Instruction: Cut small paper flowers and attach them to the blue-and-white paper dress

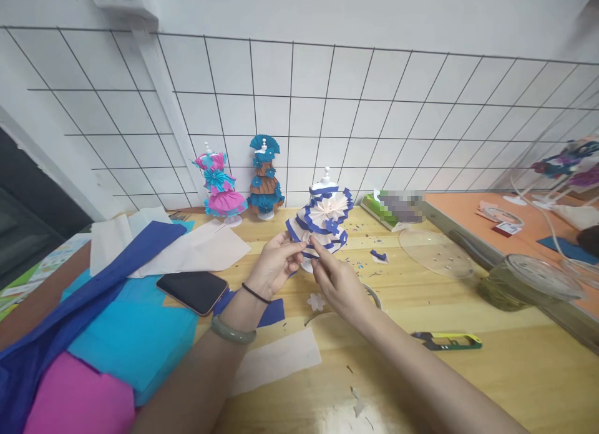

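Observation:
A miniature dress form [327, 173] stands upright on the table, wearing a white crepe-paper dress [322, 212] with blue-edged ruffles, a pleated white fan and a small blue flower. My left hand [276, 259] pinches the lower ruffle at its left front. Close beside it, my right hand [337, 284] has its thumb and index finger closed on the same ruffle near the hem. The fingers cover part of the skirt, and any small piece between them is hidden. A white paper flower [316, 302] lies just below my hands.
Two dressed forms, one pink-and-turquoise [224, 184] and one teal-and-brown [265, 178], stand by the wall. A phone [193, 292], blue crepe paper [107, 278] and turquoise sheets [135, 334] lie left. Yellow-green thread snips [452, 341] and a clear jar [528, 283] are right.

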A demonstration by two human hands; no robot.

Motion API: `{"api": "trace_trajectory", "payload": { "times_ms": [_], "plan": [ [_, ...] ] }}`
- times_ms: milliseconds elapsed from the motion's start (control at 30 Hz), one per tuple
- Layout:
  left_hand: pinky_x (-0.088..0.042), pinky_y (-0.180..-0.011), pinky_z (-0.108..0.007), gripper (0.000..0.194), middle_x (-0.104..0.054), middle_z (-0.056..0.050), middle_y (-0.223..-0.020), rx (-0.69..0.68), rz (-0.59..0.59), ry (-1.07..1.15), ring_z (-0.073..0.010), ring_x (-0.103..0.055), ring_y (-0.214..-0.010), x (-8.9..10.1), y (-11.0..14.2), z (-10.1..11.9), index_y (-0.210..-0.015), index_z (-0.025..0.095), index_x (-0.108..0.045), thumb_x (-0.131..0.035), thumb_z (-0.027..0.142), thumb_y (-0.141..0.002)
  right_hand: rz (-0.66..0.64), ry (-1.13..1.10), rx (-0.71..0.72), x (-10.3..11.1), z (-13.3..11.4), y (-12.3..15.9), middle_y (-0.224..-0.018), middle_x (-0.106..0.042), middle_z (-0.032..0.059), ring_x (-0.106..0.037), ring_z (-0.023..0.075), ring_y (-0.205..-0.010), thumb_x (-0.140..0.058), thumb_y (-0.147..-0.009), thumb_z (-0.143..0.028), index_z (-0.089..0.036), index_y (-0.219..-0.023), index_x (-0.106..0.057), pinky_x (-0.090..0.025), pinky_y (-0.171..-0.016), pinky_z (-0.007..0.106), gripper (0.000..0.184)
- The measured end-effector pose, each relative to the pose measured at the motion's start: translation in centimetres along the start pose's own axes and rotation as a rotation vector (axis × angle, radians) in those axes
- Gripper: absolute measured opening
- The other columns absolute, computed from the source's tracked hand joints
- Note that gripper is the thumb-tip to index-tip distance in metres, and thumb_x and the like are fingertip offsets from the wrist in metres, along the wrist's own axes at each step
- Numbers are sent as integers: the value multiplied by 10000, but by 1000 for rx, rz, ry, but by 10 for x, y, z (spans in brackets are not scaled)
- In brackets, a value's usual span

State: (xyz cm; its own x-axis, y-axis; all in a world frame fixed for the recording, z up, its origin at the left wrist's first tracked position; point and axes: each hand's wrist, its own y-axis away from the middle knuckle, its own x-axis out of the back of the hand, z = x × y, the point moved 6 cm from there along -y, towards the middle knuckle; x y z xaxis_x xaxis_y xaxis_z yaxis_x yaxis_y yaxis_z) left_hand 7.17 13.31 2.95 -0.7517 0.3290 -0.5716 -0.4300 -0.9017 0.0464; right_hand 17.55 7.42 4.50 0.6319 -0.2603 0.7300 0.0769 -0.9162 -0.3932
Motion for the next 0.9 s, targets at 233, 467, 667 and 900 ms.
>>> {"api": "trace_trajectory", "payload": {
  "times_ms": [233, 467, 667, 900],
  "plan": [
    [-284, -329, -85, 271, -584, 20, -718, 4, 8, -8, -6, -502, -446, 0, 0, 1, -865, 141, -580, -699, 130, -623, 4, 187, 57, 0, -1, -1, -598, -631, 33, -531, 159, -455, -334, -863, -215, -157, -1312, -385, -349, -467, 229, 456],
    [-290, -333, -81, 266, -571, 30, -685, 17, 61, 3, 6, -475, -423, 0, 0, -2, -837, 137, -580, -717, 132, -609, -1, 320, 112, -3, -2, 1, -610, -645, 45, -542, 161, -471, -330, -874, -200, -138, -1331, -347, -326, -471, 230, 461],
    [-289, -332, -83, 251, -566, 30, -671, 27, 78, 4, 9, -464, -416, 3, -2, -4, -828, 137, -579, -707, 108, -615, -23, 419, 153, -8, 5, 3, -665, -645, 67, -543, 169, -512, -338, -860, -161, -132, -1345, -318, -310, -475, 236, 486],
    [-277, -327, -80, 280, -540, 47, -627, 6, 85, -4, 10, -442, -401, 3, -3, -6, -841, 140, -571, -710, 108, -601, -24, 142, 80, -4, 8, 2, -568, -540, 4, -427, 130, -453, -338, -862, -195, -159, -1318, -381, -305, -478, 222, 459]
  ]
}}
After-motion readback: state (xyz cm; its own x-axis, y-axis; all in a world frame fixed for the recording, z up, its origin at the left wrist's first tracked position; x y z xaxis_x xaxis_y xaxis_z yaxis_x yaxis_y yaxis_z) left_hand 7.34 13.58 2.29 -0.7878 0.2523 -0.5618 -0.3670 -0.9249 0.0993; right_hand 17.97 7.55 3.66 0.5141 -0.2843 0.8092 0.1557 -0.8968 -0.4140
